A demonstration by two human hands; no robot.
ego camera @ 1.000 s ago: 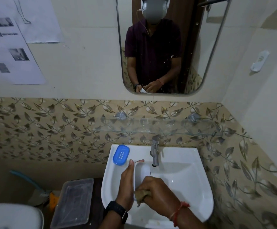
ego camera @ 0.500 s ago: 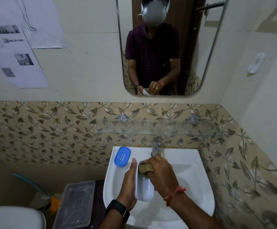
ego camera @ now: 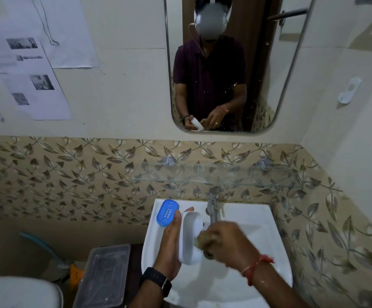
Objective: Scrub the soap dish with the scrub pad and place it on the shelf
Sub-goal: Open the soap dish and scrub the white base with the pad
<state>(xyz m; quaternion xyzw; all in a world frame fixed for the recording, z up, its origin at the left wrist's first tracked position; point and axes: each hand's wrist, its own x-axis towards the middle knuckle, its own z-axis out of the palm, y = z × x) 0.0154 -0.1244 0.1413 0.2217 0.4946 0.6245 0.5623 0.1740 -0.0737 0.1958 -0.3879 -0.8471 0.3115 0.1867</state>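
My left hand (ego camera: 169,245) holds a white oval soap dish (ego camera: 190,236) on edge over the white basin (ego camera: 258,252), thumb on one side and fingertips showing past its far end. My right hand (ego camera: 229,243), blurred with motion, grips a brownish scrub pad (ego camera: 199,240) and presses it against the dish's right side. A blue perforated insert (ego camera: 167,212) lies on the basin's back left corner. The glass shelf (ego camera: 214,174) hangs on the wall above the tap.
The metal tap (ego camera: 212,207) stands just behind my hands. A clear plastic box (ego camera: 103,276) sits left of the basin, with a white toilet lid (ego camera: 18,292) at the bottom left. A mirror (ego camera: 225,63) hangs above; the right wall is close.
My right hand has dragged the scrub pad back from the dish's far end near the tap to its middle. The left hand has lifted the dish slightly toward the blue insert.
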